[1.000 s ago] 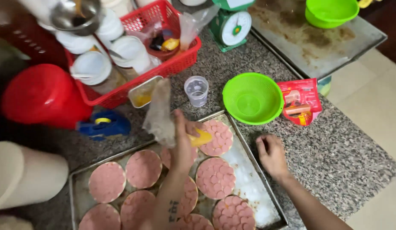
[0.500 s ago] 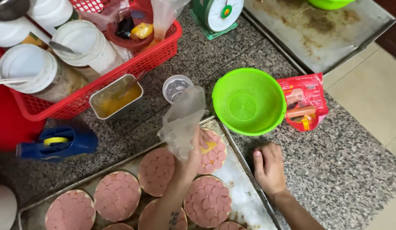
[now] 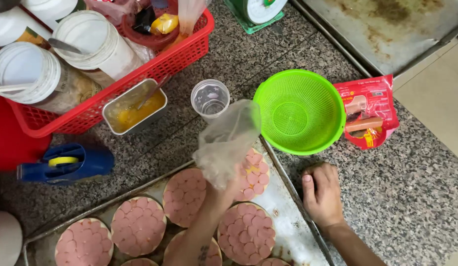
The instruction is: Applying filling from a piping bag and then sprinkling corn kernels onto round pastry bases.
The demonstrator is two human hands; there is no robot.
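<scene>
My left hand (image 3: 228, 189) grips a crumpled clear plastic squeeze bag (image 3: 226, 140) and holds it over a round base topped with pink sausage slices (image 3: 253, 172) at the far right corner of a metal tray (image 3: 288, 231). The bag hides most of the hand. Several more rounds covered in pink slices (image 3: 183, 196) lie on the tray. My right hand (image 3: 321, 194) rests on the speckled stone counter just right of the tray's rim, fingers curled under, holding nothing.
A green colander (image 3: 300, 111) and a red sausage packet (image 3: 369, 111) sit beyond my right hand. A clear cup (image 3: 210, 98), a metal tin of yellow sauce (image 3: 135, 106), a red basket (image 3: 189, 47) of jars and a blue tool (image 3: 66, 162) stand behind the tray.
The view has closed in and slid toward the tray's far right corner. My left hand keeps the bag over the same round. My right hand stays beside the tray, fingers curling in.
</scene>
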